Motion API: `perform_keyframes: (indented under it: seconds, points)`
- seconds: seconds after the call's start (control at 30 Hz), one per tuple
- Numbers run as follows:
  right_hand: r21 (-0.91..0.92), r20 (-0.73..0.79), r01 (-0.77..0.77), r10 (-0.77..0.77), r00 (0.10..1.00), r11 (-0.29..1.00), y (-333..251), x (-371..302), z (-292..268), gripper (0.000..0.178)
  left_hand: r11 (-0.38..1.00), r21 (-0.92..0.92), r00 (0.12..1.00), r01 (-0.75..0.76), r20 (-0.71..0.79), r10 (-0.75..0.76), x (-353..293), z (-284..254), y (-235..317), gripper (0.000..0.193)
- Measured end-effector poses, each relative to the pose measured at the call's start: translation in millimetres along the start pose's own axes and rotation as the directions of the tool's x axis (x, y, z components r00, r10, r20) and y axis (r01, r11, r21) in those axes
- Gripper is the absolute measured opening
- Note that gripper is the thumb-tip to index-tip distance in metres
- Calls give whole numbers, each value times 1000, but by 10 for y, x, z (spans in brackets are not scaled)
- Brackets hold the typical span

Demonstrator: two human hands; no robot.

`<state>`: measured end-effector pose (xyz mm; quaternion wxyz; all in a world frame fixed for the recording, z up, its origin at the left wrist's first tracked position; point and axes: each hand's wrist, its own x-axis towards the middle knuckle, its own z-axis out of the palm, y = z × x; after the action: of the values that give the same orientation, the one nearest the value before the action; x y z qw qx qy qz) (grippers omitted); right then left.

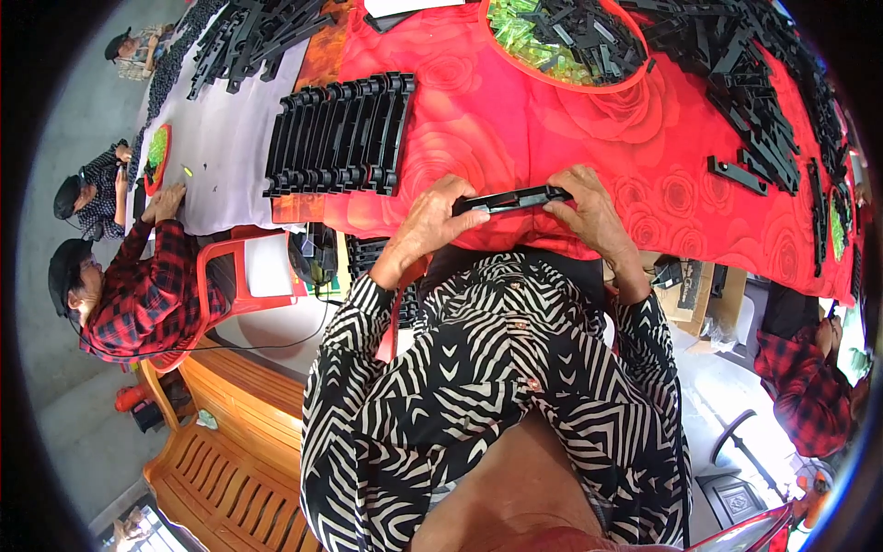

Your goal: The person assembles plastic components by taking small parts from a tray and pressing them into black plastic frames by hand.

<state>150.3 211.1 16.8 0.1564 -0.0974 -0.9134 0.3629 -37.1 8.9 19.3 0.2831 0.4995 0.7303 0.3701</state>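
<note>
A long black plastic part (pixel 513 200) is held level between my two hands, just above the near edge of the red table. My left hand (pixel 434 221) grips its left end, with the thumb along the near side. At the other end my right hand (pixel 587 210) pinches it between thumb and fingers. Small details of the part are too fine to make out. To the left of my hands lies a row of similar black parts (pixel 342 135), set side by side on the cloth.
On the red rose-patterned cloth (pixel 451 120) stands a red-rimmed basket (pixel 635 85) holding green and black pieces. Loose black parts (pixel 750 120) are heaped at the right, more (pixel 253 41) at the far left. Co-workers sit on both sides; a red chair (pixel 241 276) stands at left.
</note>
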Motion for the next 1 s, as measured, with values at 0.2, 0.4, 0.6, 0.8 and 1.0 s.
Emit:
perform_keyframes:
  seconds: [0.2,0.4,0.6,0.8,1.0]
  points:
    - [17,-20,122,-121,992,992,-206,123,-2,33,983,-149,992,105,91,-93,180,-87,-21,25]
    - [-1,-26,167,-167,986,986,-278,194,-40,31,982,-51,968,180,187,-168,241,-75,-35,20]
    - [47,14,147,-148,989,988,-315,234,-20,33,811,-399,903,428,213,-372,197,23,-27,9]
    - [46,20,148,-149,989,988,-360,266,-17,31,740,-436,858,513,268,-438,233,1,-50,13]
    - [20,95,195,-196,976,981,-396,234,-24,27,739,-409,843,535,310,-439,239,-31,-48,13]
